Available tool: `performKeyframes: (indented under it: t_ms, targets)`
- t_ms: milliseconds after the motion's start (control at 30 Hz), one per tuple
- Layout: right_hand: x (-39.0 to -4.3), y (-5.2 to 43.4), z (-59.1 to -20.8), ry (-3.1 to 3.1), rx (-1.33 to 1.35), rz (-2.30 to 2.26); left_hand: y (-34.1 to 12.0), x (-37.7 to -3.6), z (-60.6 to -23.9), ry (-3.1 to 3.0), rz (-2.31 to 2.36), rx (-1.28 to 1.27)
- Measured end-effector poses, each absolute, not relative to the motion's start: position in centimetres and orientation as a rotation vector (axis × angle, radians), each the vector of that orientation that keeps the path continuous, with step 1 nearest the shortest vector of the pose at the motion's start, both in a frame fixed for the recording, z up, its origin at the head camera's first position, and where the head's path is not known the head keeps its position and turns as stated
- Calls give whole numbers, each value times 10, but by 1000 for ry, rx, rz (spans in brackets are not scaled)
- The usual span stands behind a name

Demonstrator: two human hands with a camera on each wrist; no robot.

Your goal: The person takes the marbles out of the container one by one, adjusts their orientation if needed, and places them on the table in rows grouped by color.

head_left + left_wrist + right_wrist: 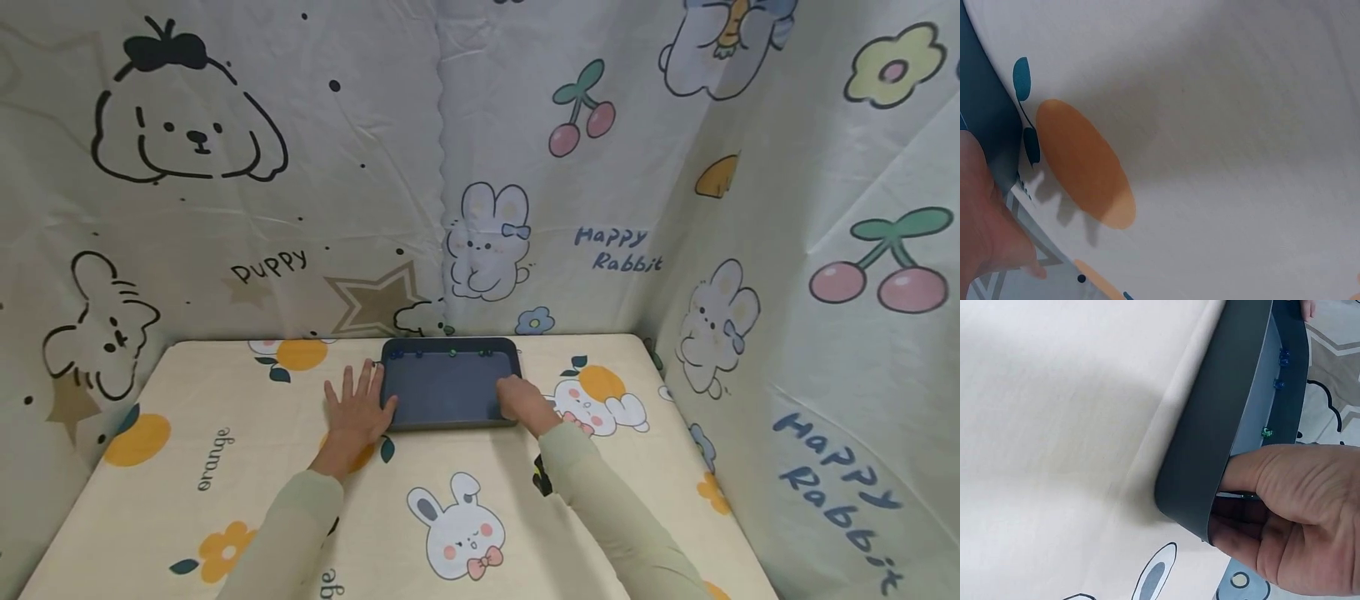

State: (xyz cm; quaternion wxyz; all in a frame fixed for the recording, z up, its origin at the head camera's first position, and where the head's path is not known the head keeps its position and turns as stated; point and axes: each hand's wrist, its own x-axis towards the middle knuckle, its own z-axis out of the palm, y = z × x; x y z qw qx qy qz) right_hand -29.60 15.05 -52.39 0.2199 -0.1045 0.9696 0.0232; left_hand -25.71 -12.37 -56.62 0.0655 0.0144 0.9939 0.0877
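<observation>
Pale green sleeves lead to both hands at a dark tray [450, 421]. The right hand [525, 406] grips the tray's near right corner, thumb inside over the rim and fingers curled under it, as the right wrist view shows. The left hand [358, 408] lies flat on the cloth with fingers spread, its thumb side against the tray's left edge. The tray sits at the far middle of the table, close to the back curtain. Several small beads [452, 353], blue and green, lie in a row along its far inner wall. Printed cloth [225, 433] with oranges and rabbits covers the table, and cartoon-printed curtains [787, 250] wall it in.
</observation>
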Motion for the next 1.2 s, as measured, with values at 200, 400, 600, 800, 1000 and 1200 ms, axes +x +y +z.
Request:
performKeyframes:
  t_ms: [200, 400, 600, 800, 1000, 1200]
  targets:
    - [-298, 155, -525, 2629, -307, -157, -124, -259, -570, 3019, 240, 47]
    - [-297, 157, -533, 2579, -441, -440, -124, -258, -569, 2996, 275, 49]
    - [-297, 150, -535, 2467, -555, -611, -124, -257, -570, 2995, 302, 53]
    - [-298, 147, -534, 2434, -518, -629, -123, -259, -574, 3011, 260, 41]
    - [-297, 147, -542, 2542, -445, -669, -122, -260, -577, 3011, 280, 39]
    - [-294, 145, -541, 2678, -498, -852, -124, -259, -574, 3009, 281, 45]
